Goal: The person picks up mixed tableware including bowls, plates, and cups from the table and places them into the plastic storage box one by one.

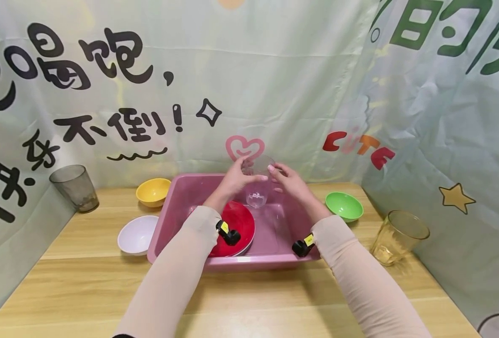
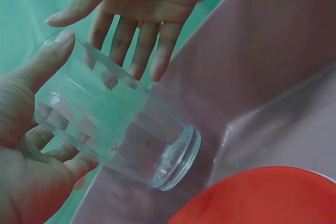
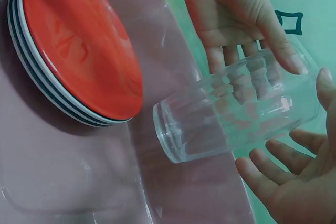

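A clear drinking cup (image 1: 257, 196) is held over the back part of a pink basin (image 1: 285, 225). My left hand (image 1: 231, 182) grips it, with the thumb (image 2: 50, 59) on one side near the rim and the fingers around the other. Beside the cup's other side, my right hand (image 1: 292, 184) has its fingers loosely spread, the fingertips close to the wall. The left wrist view shows the cup (image 2: 113, 121) tilted, its thick base toward the basin. Inside the basin, a red plate (image 1: 240, 225) tops a stack of plates (image 3: 79, 51) at the left.
Left of the basin stand a grey cup (image 1: 75, 188), a yellow bowl (image 1: 153, 192) and a white bowl (image 1: 137, 234). To the right are a green bowl (image 1: 344, 206) and an amber cup (image 1: 399, 237). A printed cloth (image 1: 275, 84) hangs behind the wooden table (image 1: 258, 300).
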The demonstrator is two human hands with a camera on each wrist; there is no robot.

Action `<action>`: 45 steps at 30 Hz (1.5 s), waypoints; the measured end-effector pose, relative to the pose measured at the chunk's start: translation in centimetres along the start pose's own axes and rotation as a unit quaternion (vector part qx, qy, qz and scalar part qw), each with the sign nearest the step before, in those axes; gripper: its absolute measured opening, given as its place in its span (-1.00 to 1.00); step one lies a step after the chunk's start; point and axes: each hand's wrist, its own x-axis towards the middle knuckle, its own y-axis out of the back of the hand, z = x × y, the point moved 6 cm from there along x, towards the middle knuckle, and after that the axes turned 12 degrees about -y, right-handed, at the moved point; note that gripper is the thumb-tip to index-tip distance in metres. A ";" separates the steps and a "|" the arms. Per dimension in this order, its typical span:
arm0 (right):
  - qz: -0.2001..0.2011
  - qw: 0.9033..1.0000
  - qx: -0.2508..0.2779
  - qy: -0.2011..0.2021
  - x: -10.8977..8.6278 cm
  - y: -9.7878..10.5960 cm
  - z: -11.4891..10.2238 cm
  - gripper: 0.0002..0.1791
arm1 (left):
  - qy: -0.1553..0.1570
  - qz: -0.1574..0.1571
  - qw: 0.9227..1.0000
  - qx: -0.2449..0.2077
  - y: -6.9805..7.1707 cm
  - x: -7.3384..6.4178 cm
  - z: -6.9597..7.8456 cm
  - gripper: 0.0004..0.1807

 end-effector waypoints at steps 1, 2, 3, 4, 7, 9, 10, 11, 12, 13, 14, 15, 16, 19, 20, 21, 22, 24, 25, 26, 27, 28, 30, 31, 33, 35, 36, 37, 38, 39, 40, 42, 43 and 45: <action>0.001 1.000 0.001 -0.001 0.0 0.1 0.1 -0.24 | 0.001 0.000 1.000 0.002 -0.1 0.0 -0.1 0.01; 0.001 1.000 0.004 -0.003 0.0 0.1 0.3 -0.25 | 0.002 -0.001 1.000 0.004 -0.2 -0.1 -0.3 0.01; 0.001 1.000 0.007 -0.004 0.0 0.2 0.4 -0.25 | 0.003 -0.003 1.000 0.005 -0.3 -0.1 -0.4 0.01; 0.000 1.000 0.010 -0.005 0.0 0.2 0.5 -0.25 | 0.004 -0.005 1.000 0.006 -0.4 -0.1 -0.6 0.01; -0.004 1.000 0.026 -0.006 0.0 0.3 0.8 -0.25 | 0.007 -0.010 1.000 0.001 -0.6 -0.2 -0.9 0.01; -0.008 0.999 0.033 -0.005 0.1 0.3 1.0 -0.25 | 0.007 -0.012 1.000 -0.007 -0.7 -0.3 -1.1 0.00; -0.010 0.999 0.037 -0.004 0.2 0.4 1.1 -0.25 | 0.008 -0.012 1.000 -0.010 -0.8 -0.4 -1.2 0.00; -0.012 0.999 0.042 -0.004 0.2 0.4 1.3 -0.25 | 0.009 -0.012 1.000 -0.011 -0.9 -0.4 -1.3 -0.01; -0.015 0.999 0.047 -0.002 0.3 0.4 1.5 -0.25 | 0.011 -0.010 1.000 -0.013 -0.9 -0.4 -1.4 -0.01; -0.017 0.998 0.052 -0.003 0.4 0.5 1.6 -0.26 | 0.013 -0.008 1.000 -0.013 -1.0 -0.4 -1.6 -0.02; -0.020 0.998 0.059 -0.003 0.5 0.5 1.8 -0.26 | 0.015 -0.006 1.000 -0.013 -1.1 -0.4 -1.7 -0.02; -0.022 0.998 0.061 -0.003 0.4 0.5 1.6 -0.27 | 0.017 -0.004 1.000 -0.012 -1.1 -0.4 -1.9 -0.02; -0.022 0.998 0.063 -0.002 0.4 0.5 1.7 -0.27 | 0.020 -0.003 1.000 -0.010 -1.2 -0.4 -2.0 -0.02; -0.021 0.998 0.063 -0.003 0.7 0.7 1.9 -0.28 | 0.023 0.001 1.000 0.000 -1.4 -0.3 -2.4 -0.02; -0.021 0.998 0.059 -0.004 0.8 0.7 2.0 -0.29 | 0.023 0.000 1.000 0.007 -1.4 -0.3 -2.5 -0.01; -0.021 0.998 0.057 -0.003 0.9 0.8 2.1 -0.29 | 0.022 -0.002 1.000 0.013 -1.5 -0.3 -2.6 -0.01; -0.020 0.998 0.055 -0.005 1.2 1.0 2.4 -0.29 | 0.022 -0.005 1.000 0.021 -1.6 -0.2 -2.7 0.00; -0.023 0.998 0.054 -0.011 1.4 1.1 2.5 -0.30 | 0.022 -0.012 0.999 0.039 -1.7 -0.2 -2.9 0.02; -0.025 0.998 0.053 -0.014 1.5 1.2 2.6 -0.31 | 0.023 -0.014 0.999 0.047 -1.8 -0.2 -3.0 0.02; -0.028 0.998 0.053 -0.016 1.6 1.2 2.6 -0.30 | 0.025 -0.015 0.998 0.053 -1.8 -0.2 -3.0 0.02; -0.030 0.998 0.055 -0.019 1.7 1.2 2.7 -0.30 | 0.025 -0.016 0.998 0.056 -1.8 -0.2 -3.0 0.02; -0.032 0.998 0.055 -0.023 1.8 1.2 2.8 -0.30 | 0.027 -0.015 0.998 0.060 -1.8 -0.2 -3.1 0.02; -0.036 0.997 0.057 -0.029 2.1 1.2 3.0 -0.27 | 0.029 -0.012 0.998 0.063 -1.8 -0.2 -3.1 0.01; -0.036 0.997 0.060 -0.032 2.2 1.2 3.2 -0.26 | 0.031 -0.010 0.997 0.064 -1.8 -0.2 -3.1 0.01; -0.038 0.997 0.065 -0.035 2.4 1.1 3.3 -0.22 | 0.031 -0.009 0.997 0.065 -1.9 -0.2 -3.2 0.01; -0.040 0.997 0.061 -0.033 2.5 1.1 3.4 -0.18 | 0.034 -0.008 0.997 0.067 -1.8 -0.2 -3.2 0.01; -0.042 0.997 0.061 -0.032 2.5 1.0 3.4 -0.17 | 0.035 -0.008 0.997 0.068 -1.9 -0.2 -3.3 0.01; -0.045 0.997 0.061 -0.031 2.5 1.0 3.5 -0.15 | 0.037 -0.007 0.997 0.067 -1.9 -0.3 -3.5 0.01; -0.046 0.997 0.059 -0.031 2.5 1.0 3.5 -0.14 | 0.038 -0.008 0.997 0.067 -1.9 -0.3 -3.5 0.01; -0.047 0.997 0.058 -0.031 2.5 0.9 3.5 -0.14 | 0.039 -0.009 0.997 0.068 -1.9 -0.3 -3.7 0.01; -0.047 0.997 0.058 -0.031 2.5 0.9 3.6 -0.14 | 0.040 -0.010 0.997 0.069 -2.0 -0.3 -3.8 0.01; -0.046 0.996 0.063 -0.035 2.4 0.9 3.7 -0.15 | 0.040 -0.015 0.997 0.069 -2.1 -0.3 -4.0 0.01; -0.046 0.996 0.063 -0.036 2.4 0.9 3.7 -0.16 | 0.039 -0.017 0.997 0.069 -2.2 -0.3 -4.0 0.01; -0.043 0.997 0.059 -0.038 2.4 1.0 3.7 -0.16 | 0.037 -0.020 0.997 0.068 -2.2 -0.3 -4.1 0.02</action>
